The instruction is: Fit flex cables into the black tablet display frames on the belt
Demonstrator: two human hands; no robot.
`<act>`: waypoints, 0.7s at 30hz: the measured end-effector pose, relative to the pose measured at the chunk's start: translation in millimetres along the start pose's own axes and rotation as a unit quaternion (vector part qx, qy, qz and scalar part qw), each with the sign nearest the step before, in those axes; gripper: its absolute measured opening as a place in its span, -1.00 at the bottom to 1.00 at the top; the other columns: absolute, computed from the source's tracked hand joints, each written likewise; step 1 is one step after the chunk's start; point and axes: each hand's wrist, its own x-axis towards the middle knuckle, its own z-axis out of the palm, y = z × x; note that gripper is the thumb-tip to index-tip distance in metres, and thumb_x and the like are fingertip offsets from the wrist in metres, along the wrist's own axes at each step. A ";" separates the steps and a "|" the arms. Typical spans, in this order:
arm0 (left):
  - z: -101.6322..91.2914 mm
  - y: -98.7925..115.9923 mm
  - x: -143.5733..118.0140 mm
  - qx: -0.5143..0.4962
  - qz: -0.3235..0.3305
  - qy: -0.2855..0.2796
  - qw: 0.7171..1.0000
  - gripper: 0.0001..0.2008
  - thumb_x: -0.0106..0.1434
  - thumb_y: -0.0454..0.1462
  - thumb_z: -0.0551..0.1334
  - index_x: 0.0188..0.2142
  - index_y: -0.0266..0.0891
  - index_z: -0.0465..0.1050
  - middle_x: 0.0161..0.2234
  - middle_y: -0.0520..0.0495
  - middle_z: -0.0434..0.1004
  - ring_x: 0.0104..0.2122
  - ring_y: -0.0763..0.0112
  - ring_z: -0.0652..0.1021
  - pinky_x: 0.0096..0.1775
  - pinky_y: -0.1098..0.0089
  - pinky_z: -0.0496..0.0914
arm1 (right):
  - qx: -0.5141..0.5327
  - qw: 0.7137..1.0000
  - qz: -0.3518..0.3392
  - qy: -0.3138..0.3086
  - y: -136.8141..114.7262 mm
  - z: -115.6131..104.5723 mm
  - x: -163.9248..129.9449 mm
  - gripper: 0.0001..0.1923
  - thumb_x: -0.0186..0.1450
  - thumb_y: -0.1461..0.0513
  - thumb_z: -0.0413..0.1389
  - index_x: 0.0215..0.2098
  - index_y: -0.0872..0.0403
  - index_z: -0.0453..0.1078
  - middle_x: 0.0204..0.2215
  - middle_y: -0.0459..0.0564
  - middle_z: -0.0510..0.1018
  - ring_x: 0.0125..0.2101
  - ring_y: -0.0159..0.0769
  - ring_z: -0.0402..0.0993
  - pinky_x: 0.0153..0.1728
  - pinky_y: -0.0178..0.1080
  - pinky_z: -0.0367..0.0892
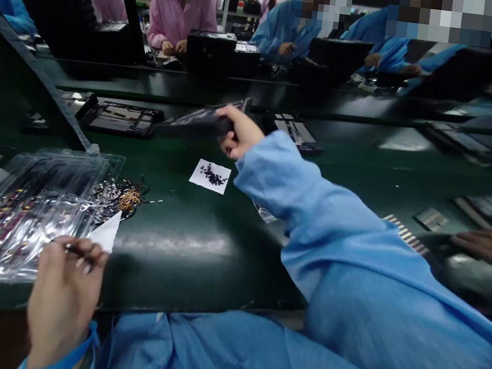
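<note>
My right hand (239, 133) reaches far forward in a blue sleeve and grips the near edge of a flat black tray (200, 121), lifted and tilted above the green belt (177, 242). My left hand (63, 300) stays at the near left edge, pinching thin dark tweezers (73, 249) beside a folded white paper (106, 232). Just below my right hand a small white paper slip (210, 176) with a pile of tiny dark parts lies on the belt.
A clear plastic blister tray (30, 207) of small components lies at the left, with loose gold parts (128, 198) beside it. More black trays (122, 118) lie farther along the belt. Another person's hand (488, 244) rests at the right. Workers sit across the line.
</note>
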 end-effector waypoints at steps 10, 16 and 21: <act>42.1 -29.0 1.5 0.118 0.051 0.008 0.992 -0.77 0.26 -0.05 0.27 -0.27 -0.14 0.51 -0.27 0.09 0.48 -0.32 0.55 0.44 -0.37 0.63 0.38 | -0.001 0.988 0.149 -0.028 17.7 79.2 -193.4 -0.47 0.02 -0.01 0.35 -0.16 0.11 0.38 -0.39 -0.08 0.56 -0.53 -0.44 0.44 -0.62 -0.40 0.33; 21.2 -24.0 3.6 0.227 -0.058 -0.057 0.971 -0.67 0.08 0.00 0.39 -0.26 -0.15 0.54 -0.46 0.11 0.45 -0.52 0.52 0.34 -0.59 0.58 0.26 | -0.041 0.904 0.072 -0.420 -28.5 25.8 -238.5 -0.54 0.43 -0.03 -0.11 -0.32 0.11 0.44 -0.35 0.03 0.64 -0.32 -0.42 0.59 -0.28 -0.39 0.47; 11.1 -36.3 22.7 0.381 0.023 -0.116 0.917 -0.43 -0.03 0.21 0.34 -0.27 -0.20 0.58 -0.37 0.00 0.56 -0.47 0.43 0.44 -0.55 0.52 0.30 | -0.018 0.994 0.025 0.106 -16.0 -39.2 -239.4 -0.38 0.28 -0.26 -0.08 -0.48 0.07 0.40 -0.26 0.05 0.62 -0.52 -0.44 0.47 -0.50 -0.34 0.45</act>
